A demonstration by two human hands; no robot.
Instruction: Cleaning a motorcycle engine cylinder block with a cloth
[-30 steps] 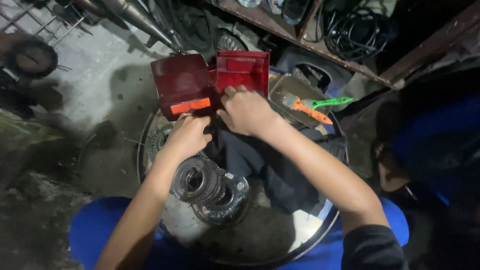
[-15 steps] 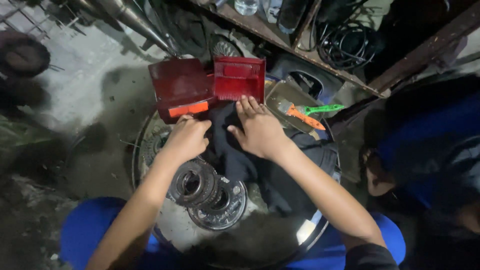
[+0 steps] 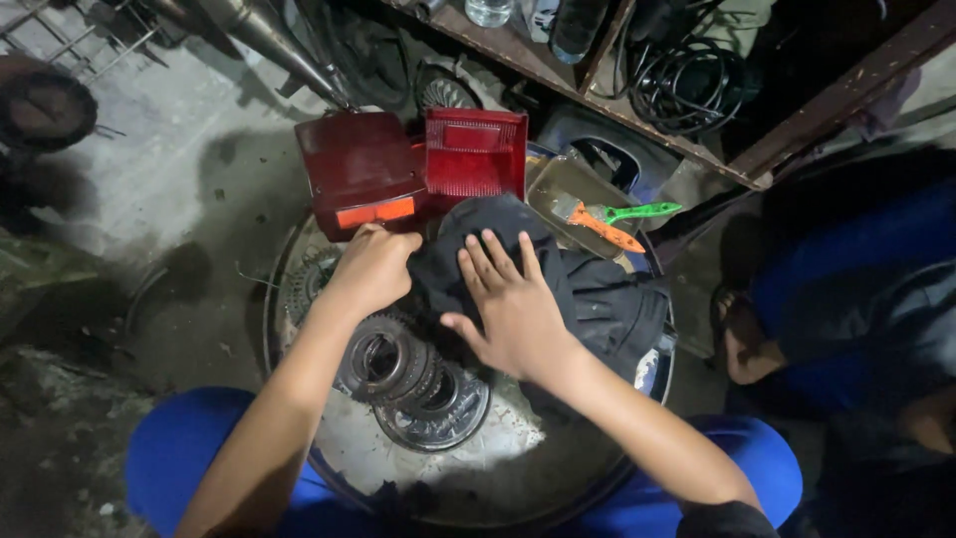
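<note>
A dark cloth [image 3: 597, 299] lies bunched over the far half of a round metal tray [image 3: 398, 468]. My right hand [image 3: 508, 299] rests flat on the cloth with its fingers spread. My left hand [image 3: 373, 269] is closed in a fist, gripping the cloth's left edge just below a red tail-light housing [image 3: 358, 169]. A second red ribbed lens [image 3: 476, 151] stands beside the housing. A stack of round metal clutch plates [image 3: 383, 364] and a ring-shaped part [image 3: 443, 403] lie in the tray under my forearms.
A clear tub [image 3: 573, 189] behind the tray holds an orange brush [image 3: 602, 227] and a green-handled one [image 3: 642, 210]. A wooden shelf [image 3: 637, 115] with bottles and coiled cable runs across the back. Another person in blue [image 3: 856, 289] sits at right. My blue-clad knees frame the tray.
My right hand has slid back toward me over the cloth, now lying flat with fingers spread. My left hand stays clenched on the cloth's edge. The view has shifted slightly.
</note>
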